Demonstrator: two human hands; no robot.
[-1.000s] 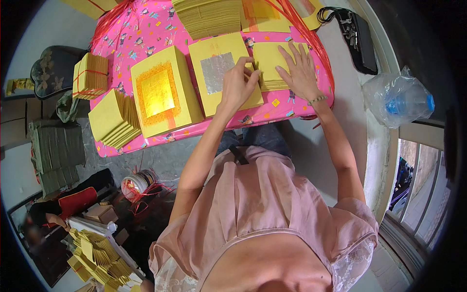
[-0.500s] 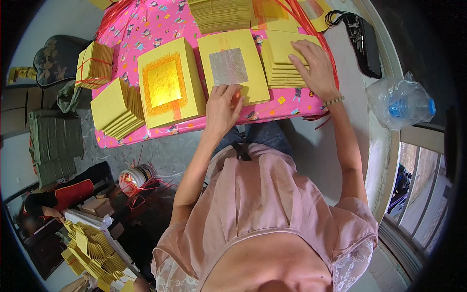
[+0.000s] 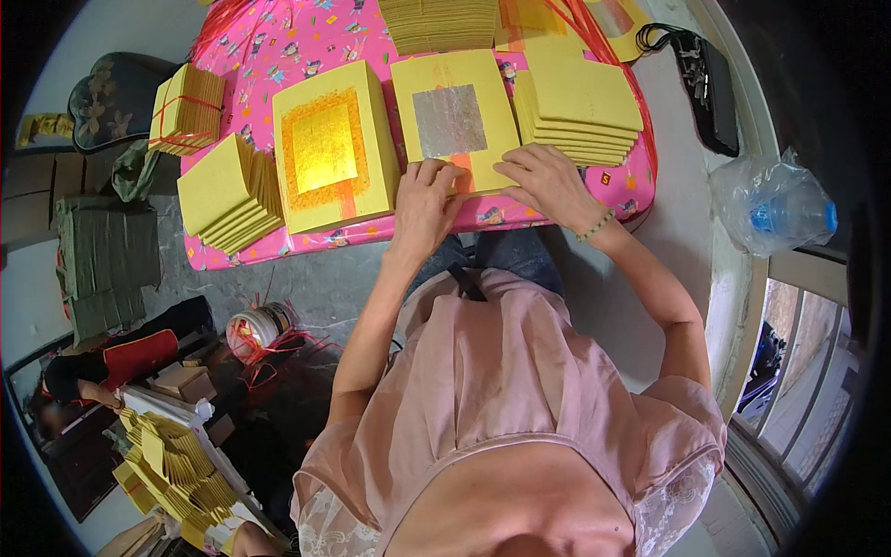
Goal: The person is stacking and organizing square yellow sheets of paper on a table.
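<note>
A stack of yellow paper (image 3: pixel 506 93), topped by a sheet with a silver square (image 3: pixel 450 121) and an orange stripe, lies before me at the table edge. My left hand (image 3: pixel 427 204) is closed at its near left corner, fingers curled over the edge. At the near right corner, my right hand (image 3: pixel 549 188), with a beaded bracelet, has bent fingers and thumb closed at the paper's edge. A thick stack with a gold square (image 3: pixel 323 150) stands left of my left hand. Beyond my right hand is a layered pile of folded yellow paper (image 3: pixel 587 97).
A pink patterned cloth (image 3: pixel 251 65) covers the table. More yellow bundles (image 3: pixel 227 200) lie at its left, one tied with red string (image 3: pixel 186 110). Red strands run along the right edge, near a black pouch (image 3: pixel 703 88) and a bagged bottle (image 3: pixel 775 209). Another person (image 3: pixel 111 367) is at lower left.
My right hand has left the right-hand pile and come toward me and left, to the silver-square stack's near right corner. My left hand stays at the near left corner.
</note>
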